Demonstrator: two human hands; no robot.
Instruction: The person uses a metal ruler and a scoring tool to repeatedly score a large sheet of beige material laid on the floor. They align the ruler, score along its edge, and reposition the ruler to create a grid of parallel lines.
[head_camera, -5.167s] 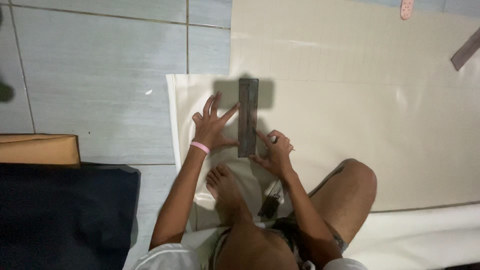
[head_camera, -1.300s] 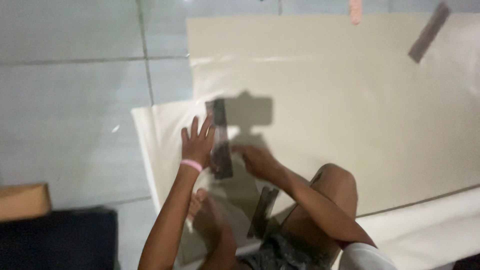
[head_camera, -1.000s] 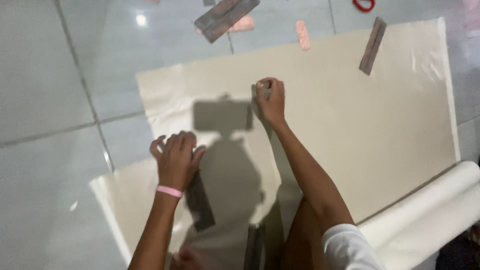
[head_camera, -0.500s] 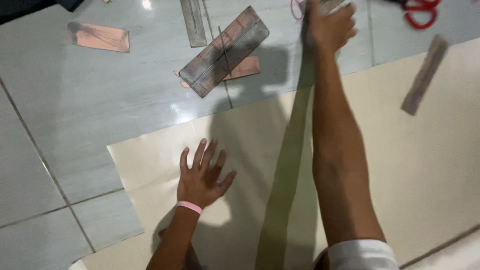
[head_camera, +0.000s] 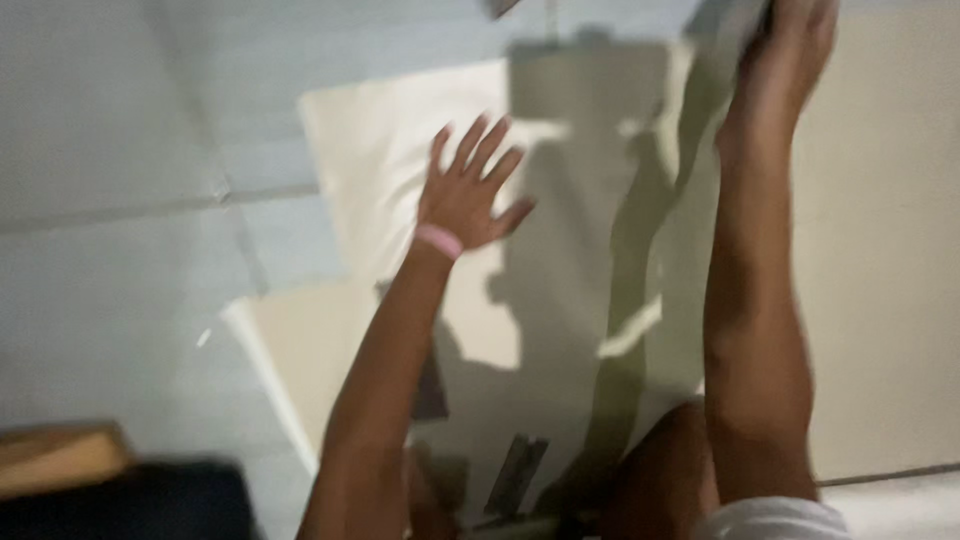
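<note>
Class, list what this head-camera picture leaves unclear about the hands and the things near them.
- Right hand: fingertips cut off by the top edge; what it grips is blurred.
- Left hand: motion blur hides whether it touches the cream sheet.
- Dark flat strip by the knee: too blurred to identify.
- Brown and black shapes, bottom left: blurred, cut off.

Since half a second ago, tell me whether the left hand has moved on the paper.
Cannot tell: the left hand lies spread flat on the cream paper as before, and the camera itself swung.

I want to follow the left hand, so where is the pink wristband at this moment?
In the head view, the pink wristband sits on the left wrist, left of centre, just below the spread left hand, above the large cream paper sheet.
</note>
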